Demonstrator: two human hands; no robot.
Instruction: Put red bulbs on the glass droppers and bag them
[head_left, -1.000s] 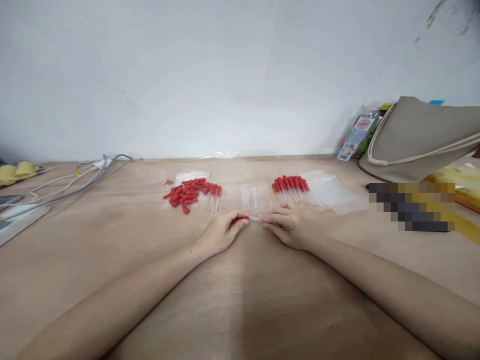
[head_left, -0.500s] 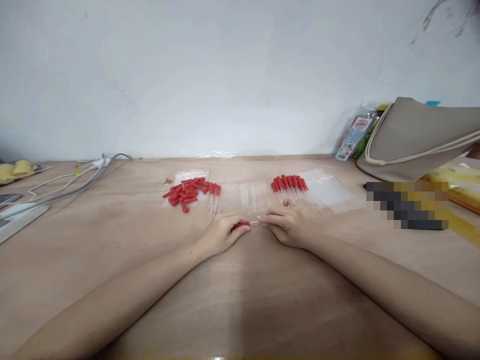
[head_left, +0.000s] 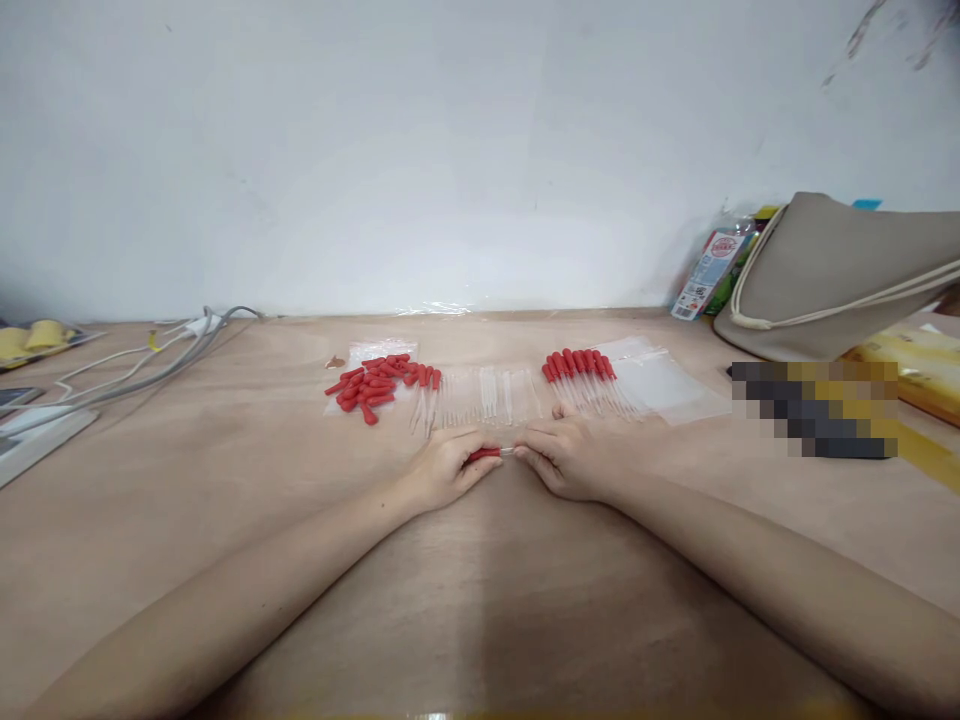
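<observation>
My left hand [head_left: 444,466] pinches a red rubber bulb [head_left: 486,453] at the middle of the wooden table [head_left: 225,470]. My right hand [head_left: 564,456] is closed on the clear glass tube [head_left: 508,451] that meets the bulb; the two hands are almost touching. Behind them lies a row of bare clear tubes [head_left: 487,395]. A heap of loose red bulbs [head_left: 371,385] sits to the back left. To the back right is a row of finished droppers with red bulbs [head_left: 583,371].
A clear plastic bag [head_left: 664,385] lies right of the finished droppers. A grey cloth bag [head_left: 840,275] and a yellow package [head_left: 926,365] stand at the far right. Grey cables [head_left: 150,370] and a white flat item [head_left: 37,435] are at the left. A white wall backs the table.
The two hands have drawn closer together, and the red bulb now sits nearer my right fingers. The view has shifted only slightly.
</observation>
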